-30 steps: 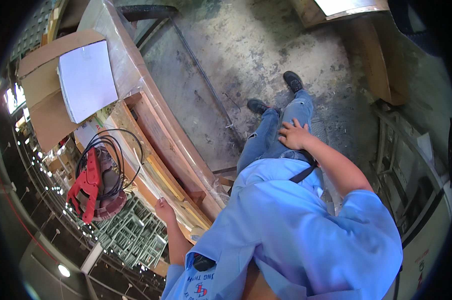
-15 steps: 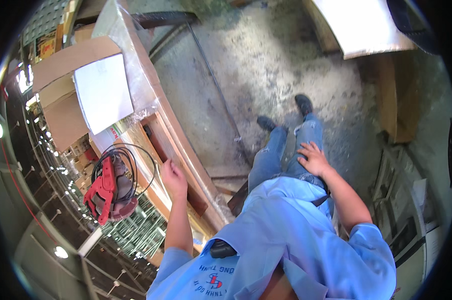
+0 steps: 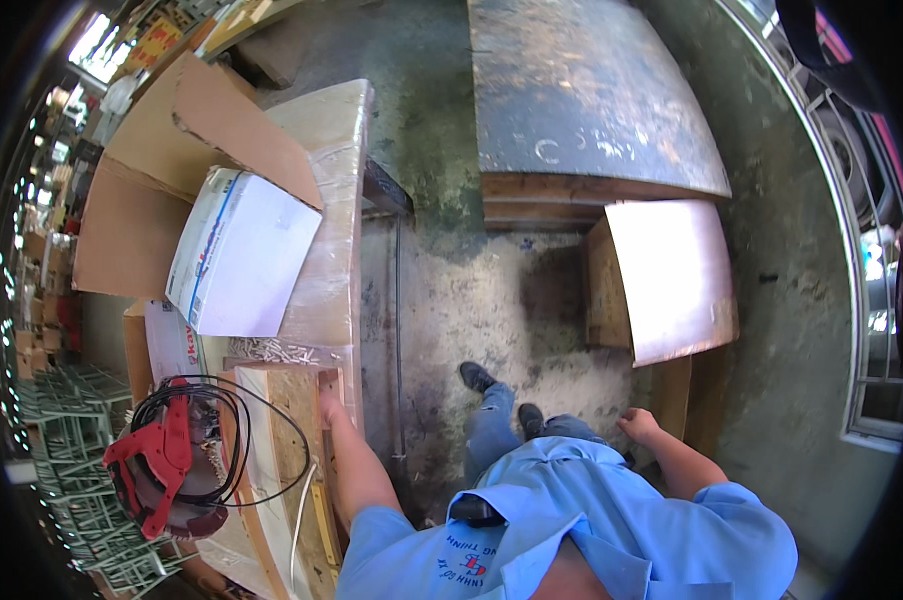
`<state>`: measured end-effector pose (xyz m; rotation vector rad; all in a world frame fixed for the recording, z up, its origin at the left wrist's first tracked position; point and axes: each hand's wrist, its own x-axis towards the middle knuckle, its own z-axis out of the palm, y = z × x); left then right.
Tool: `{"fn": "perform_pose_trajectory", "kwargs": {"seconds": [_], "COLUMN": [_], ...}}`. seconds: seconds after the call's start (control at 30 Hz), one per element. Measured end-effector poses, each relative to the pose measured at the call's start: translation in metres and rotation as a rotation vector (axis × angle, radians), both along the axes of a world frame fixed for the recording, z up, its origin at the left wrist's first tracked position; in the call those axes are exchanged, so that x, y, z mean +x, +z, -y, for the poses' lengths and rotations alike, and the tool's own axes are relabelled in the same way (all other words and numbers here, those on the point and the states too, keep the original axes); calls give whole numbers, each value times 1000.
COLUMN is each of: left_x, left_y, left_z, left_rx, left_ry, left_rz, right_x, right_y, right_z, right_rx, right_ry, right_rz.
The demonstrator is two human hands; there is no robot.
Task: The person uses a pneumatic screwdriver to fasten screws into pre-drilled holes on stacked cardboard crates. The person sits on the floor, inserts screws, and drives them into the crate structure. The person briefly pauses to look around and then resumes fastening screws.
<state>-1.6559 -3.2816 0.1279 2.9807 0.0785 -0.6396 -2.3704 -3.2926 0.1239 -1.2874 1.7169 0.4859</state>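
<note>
My left hand [image 3: 330, 402] reaches down at the right side of a long wooden box or frame [image 3: 284, 420] on the bench. Its fingers are hidden against the wood, so a hold cannot be made out. My right hand [image 3: 636, 423] hangs out to my right, fingers curled in, with nothing seen in it. Left of the wooden box lies a red tool [image 3: 175, 440] with a coil of black cable [image 3: 234, 478]. Many small pale pegs [image 3: 277, 351] lie just beyond the wooden box.
An open brown carton [image 3: 132, 225] and a white box [image 3: 247, 255] stand on the plastic-wrapped bench [image 3: 334, 180]. Ahead is a large worn board [image 3: 592, 100] on timber. A carton with a pale sheet [image 3: 672, 280] stands at right. Metal racks [image 3: 82, 430] are at far left.
My body has turned and moved along the bench. My left hand went from above the wooden box down to its side. My right hand left my thigh, and its fingers curled.
</note>
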Motion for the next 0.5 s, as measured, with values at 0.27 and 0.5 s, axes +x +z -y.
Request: {"fn": "perform_pose_trajectory", "kwargs": {"seconds": [0.27,0.5], "left_x": [5,-2], "left_y": [-35,-45], "left_z": [10,-4], "left_rx": [-25,-56], "left_ry": [64,108], "left_rz": [-166,-166], "right_x": [99,154], "right_y": [3,-44], "right_z": [189,358], "right_rx": [137,157], "right_ry": [-227,102], "right_rz": [160,311]}}
